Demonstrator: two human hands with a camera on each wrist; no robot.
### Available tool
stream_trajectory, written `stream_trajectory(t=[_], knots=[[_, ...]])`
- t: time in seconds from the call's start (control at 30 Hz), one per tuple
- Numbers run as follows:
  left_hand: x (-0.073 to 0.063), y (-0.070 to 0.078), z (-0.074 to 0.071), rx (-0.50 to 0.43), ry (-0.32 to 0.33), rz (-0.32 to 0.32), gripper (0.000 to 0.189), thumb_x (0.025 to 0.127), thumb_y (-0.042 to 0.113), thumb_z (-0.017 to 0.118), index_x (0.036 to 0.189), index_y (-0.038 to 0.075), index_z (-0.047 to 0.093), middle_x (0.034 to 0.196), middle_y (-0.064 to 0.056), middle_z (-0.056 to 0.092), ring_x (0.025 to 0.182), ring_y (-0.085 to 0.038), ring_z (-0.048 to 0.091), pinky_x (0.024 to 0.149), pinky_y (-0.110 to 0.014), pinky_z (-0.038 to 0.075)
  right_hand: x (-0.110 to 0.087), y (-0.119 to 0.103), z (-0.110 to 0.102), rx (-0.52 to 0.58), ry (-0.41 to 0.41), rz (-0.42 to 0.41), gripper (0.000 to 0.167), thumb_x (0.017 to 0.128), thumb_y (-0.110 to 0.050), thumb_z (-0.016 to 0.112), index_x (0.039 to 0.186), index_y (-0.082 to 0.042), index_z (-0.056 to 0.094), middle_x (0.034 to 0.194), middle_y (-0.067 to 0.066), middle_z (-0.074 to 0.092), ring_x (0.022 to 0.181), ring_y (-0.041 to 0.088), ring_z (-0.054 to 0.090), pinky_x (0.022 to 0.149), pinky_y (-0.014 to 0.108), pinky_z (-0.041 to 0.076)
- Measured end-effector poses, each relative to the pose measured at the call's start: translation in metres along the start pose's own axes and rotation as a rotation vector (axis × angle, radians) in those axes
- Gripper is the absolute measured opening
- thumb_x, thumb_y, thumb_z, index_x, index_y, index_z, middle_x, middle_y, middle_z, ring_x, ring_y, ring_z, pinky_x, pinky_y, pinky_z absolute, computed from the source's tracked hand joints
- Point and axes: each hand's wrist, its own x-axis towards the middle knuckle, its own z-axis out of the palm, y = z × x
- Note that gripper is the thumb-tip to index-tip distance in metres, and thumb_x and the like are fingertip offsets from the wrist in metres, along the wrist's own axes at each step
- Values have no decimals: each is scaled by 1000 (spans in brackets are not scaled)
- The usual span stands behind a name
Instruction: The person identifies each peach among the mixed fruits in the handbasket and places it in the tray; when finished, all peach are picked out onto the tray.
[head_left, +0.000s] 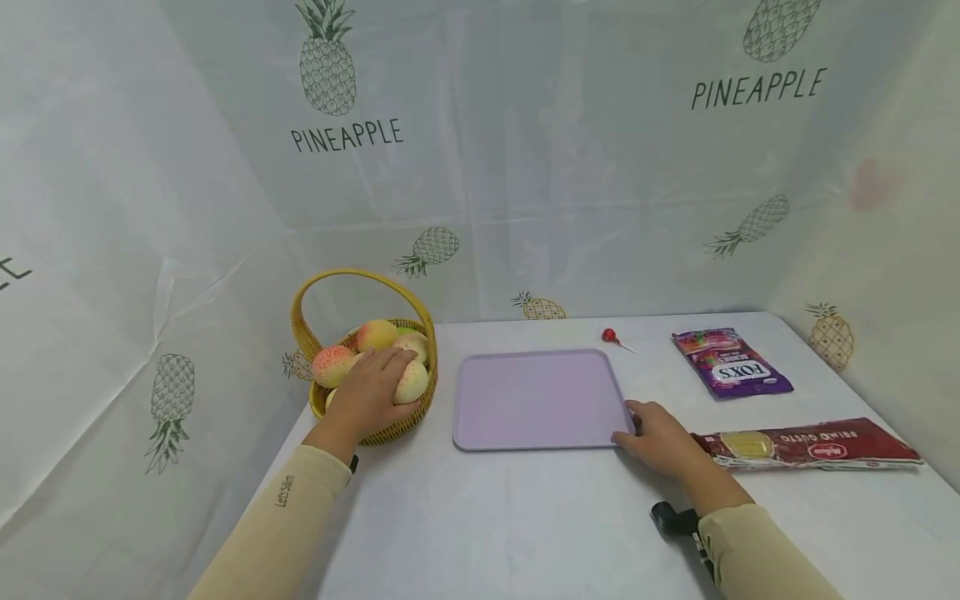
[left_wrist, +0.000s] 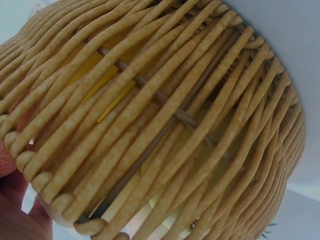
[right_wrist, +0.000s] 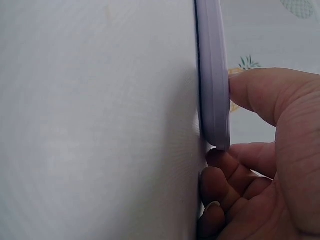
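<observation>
My left hand (head_left: pixel 372 390) reaches over the rim of a yellow wicker basket (head_left: pixel 401 429) filled with peaches. A pale speckled peach (head_left: pixel 412 382) sits between its fingers and thumb, still inside the basket. Part of the left hand (left_wrist: pixel 22 212) shows at the lower left of the left wrist view, beside the basket's woven side (left_wrist: pixel 165 115) and a red fruit (left_wrist: pixel 5 162). My right hand (head_left: pixel 660 442) holds the near right corner of a light purple tray (head_left: pixel 536 400). In the right wrist view the thumb touches the tray's rim (right_wrist: pixel 215 75), with fingers curled by its corner.
A red lollipop (head_left: pixel 609 335) lies beyond the tray's far right corner. A purple Fox's candy bag (head_left: pixel 731 362) is at the back right. A long dark red Primo Gusto pasta pack (head_left: pixel 817 444) lies right of my right hand. Pineapple-print sheeting (head_left: pixel 510 167) hangs behind the white table.
</observation>
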Motion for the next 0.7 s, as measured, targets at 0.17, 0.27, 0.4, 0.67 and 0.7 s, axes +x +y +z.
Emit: stream_trajectory(t=[0.17, 0.27, 0.4, 0.67, 0.7], knots=[[0, -1, 0, -10, 24, 14, 77, 74, 37, 90, 139, 13, 55, 128, -9, 61, 122, -31, 59, 110, -54, 45, 1, 0, 0, -4, 0, -1, 82, 95, -36, 72, 150, 14, 36, 135, 34, 54, 128, 49, 54, 107, 64, 44], [0, -1, 1, -16, 33, 21, 77, 74, 37, 90, 138, 13, 56, 127, -8, 61, 119, -31, 60, 104, -49, 50, 0, 0, 0, -7, 6, -6, 81, 95, -35, 72, 150, 13, 37, 134, 33, 55, 126, 48, 55, 106, 64, 45], [-2, -1, 1, -24, 46, 27, 75, 73, 36, 90, 137, 14, 57, 127, -7, 61, 117, -30, 60, 100, -48, 52, 0, 1, -1, -11, 11, -9, 81, 95, -35, 72, 149, 14, 38, 134, 33, 55, 126, 48, 56, 106, 64, 45], [-5, 1, -2, -113, 27, 2, 77, 75, 32, 90, 141, 15, 53, 135, -7, 57, 117, -27, 61, 92, -47, 58, -1, -1, -1, -3, 2, -3, 81, 95, -36, 72, 149, 14, 38, 133, 33, 55, 126, 48, 55, 106, 63, 45], [-5, 1, -3, -124, 19, -2, 77, 76, 32, 90, 142, 15, 52, 137, -7, 56, 119, -27, 61, 92, -47, 58, 0, 0, 0, -1, 1, -3, 81, 95, -35, 72, 149, 14, 38, 134, 34, 55, 126, 49, 55, 106, 63, 45]])
